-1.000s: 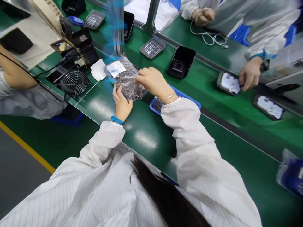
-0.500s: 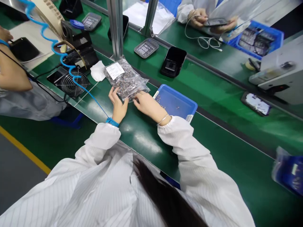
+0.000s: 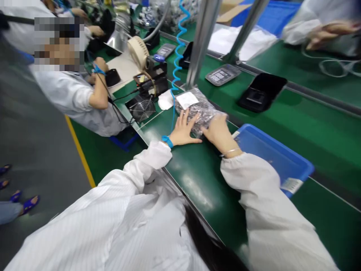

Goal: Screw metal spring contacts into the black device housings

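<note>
A clear plastic bag of small dark parts (image 3: 197, 107), with a white label on top, lies on the green bench. My left hand (image 3: 184, 130) rests flat against the bag's near left edge, fingers spread. A blue wrist strap with a coiled blue cord (image 3: 177, 52) sits on that wrist. My right hand (image 3: 218, 131) presses on the bag's near right end, fingers curled over the plastic. A blue tray (image 3: 270, 152) lies just right of my right hand.
A small fan (image 3: 142, 109), a white cloth (image 3: 166, 101) and a tape dispenser (image 3: 138, 52) stand left of the bag. A metal post (image 3: 201, 41), a digital meter (image 3: 222, 74) and a black device (image 3: 261, 92) lie behind. A seated co-worker's sleeve (image 3: 73, 96) is at left, another person's hands (image 3: 327, 34) top right.
My head has turned left, so the co-worker at left came into view. My right hand came down from the bag's top to its near end; the left hand flattened beside it.
</note>
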Tool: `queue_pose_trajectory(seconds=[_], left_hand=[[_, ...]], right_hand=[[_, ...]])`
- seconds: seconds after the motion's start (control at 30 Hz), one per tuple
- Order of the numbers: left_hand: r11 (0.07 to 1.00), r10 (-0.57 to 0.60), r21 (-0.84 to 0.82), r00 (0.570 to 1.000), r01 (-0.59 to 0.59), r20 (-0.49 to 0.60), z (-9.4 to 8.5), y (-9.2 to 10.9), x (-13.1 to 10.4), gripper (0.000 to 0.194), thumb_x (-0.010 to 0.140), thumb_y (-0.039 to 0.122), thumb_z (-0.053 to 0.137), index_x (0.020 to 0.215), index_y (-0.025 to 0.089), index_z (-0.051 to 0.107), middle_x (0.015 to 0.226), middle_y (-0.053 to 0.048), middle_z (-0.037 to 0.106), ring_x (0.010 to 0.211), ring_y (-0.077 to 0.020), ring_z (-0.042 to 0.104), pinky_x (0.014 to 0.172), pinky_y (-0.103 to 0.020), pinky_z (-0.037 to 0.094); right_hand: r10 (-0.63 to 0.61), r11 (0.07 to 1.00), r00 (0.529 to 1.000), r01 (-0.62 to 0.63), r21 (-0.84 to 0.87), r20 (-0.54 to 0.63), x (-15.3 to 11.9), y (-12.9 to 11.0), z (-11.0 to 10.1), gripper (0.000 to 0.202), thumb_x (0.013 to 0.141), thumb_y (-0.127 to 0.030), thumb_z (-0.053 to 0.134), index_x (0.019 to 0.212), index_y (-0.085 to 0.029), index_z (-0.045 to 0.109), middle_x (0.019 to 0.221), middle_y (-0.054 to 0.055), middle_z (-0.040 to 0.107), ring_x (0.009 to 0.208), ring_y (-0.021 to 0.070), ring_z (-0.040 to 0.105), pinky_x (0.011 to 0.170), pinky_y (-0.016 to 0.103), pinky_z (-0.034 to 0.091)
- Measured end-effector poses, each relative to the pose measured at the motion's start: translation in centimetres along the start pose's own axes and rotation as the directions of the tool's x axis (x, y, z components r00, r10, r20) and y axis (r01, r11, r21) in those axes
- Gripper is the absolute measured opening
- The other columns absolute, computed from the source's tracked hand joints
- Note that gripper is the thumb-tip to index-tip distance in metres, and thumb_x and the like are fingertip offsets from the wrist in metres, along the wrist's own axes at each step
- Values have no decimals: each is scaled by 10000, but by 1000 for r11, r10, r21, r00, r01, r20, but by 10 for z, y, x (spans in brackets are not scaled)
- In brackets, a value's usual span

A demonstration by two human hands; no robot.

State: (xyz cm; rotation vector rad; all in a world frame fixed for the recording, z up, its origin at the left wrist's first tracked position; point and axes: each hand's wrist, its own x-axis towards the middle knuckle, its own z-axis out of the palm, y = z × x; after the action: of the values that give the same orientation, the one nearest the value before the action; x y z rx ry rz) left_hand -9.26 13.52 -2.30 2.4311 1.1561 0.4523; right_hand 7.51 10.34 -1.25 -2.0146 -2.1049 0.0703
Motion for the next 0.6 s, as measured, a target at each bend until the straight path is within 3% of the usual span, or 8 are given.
queue_pose_trajectory(seconds=[0.13, 0.23, 0.33, 0.47, 0.6], left_hand=[[999, -33, 13, 994, 34, -104, 3, -3, 0, 1006, 731, 577, 768, 1548, 256, 278, 1646, -150, -60, 1514, -395, -60, 1190, -624, 107], [999, -26, 43, 991, 32, -134, 4, -2, 5, 946, 762, 520, 764, 1543, 256, 298, 1648, -143, -40, 1516, -391, -41, 1198, -604, 102], [999, -6, 44, 992, 11, -130, 1, -2, 10, 992, 733, 516, 794, 1545, 245, 294, 1646, -159, -23, 1513, -404, -24, 1195, -603, 111], [1000, 1, 21, 990, 2, -142, -1, -6, 15, 1085, 656, 514, 855, 1542, 218, 304, 1636, -203, 7, 1509, -421, -13, 1191, -605, 118], [1000, 30, 1, 986, -30, -163, -1, -8, 18, 1115, 629, 552, 858, 1540, 219, 309, 1636, -207, 15, 1506, -432, -18, 1188, -617, 106]], right_hand=[[126, 988, 990, -130, 82, 56, -3, 1, -1, 766, 858, -483, 580, 1362, 58, 376, 1282, 358, 427, 1226, 449, 443, 981, 547, 415], [161, 978, 983, -171, 121, 84, -1, 0, -10, 725, 833, -393, 622, 1382, 15, 382, 1299, 329, 414, 1214, 439, 467, 969, 525, 434], [144, 968, 984, -161, 192, 102, 3, 0, -13, 670, 780, -288, 670, 1336, 5, 437, 1270, 302, 433, 1151, 395, 523, 975, 489, 445], [181, 955, 983, -184, 231, 34, 9, 3, -8, 659, 791, -249, 653, 1358, 4, 432, 1234, 277, 464, 1135, 373, 542, 1000, 509, 434], [182, 920, 983, -166, 356, -11, 10, 12, -9, 594, 721, -215, 697, 1271, -70, 526, 1164, 200, 527, 1025, 299, 586, 960, 465, 479]])
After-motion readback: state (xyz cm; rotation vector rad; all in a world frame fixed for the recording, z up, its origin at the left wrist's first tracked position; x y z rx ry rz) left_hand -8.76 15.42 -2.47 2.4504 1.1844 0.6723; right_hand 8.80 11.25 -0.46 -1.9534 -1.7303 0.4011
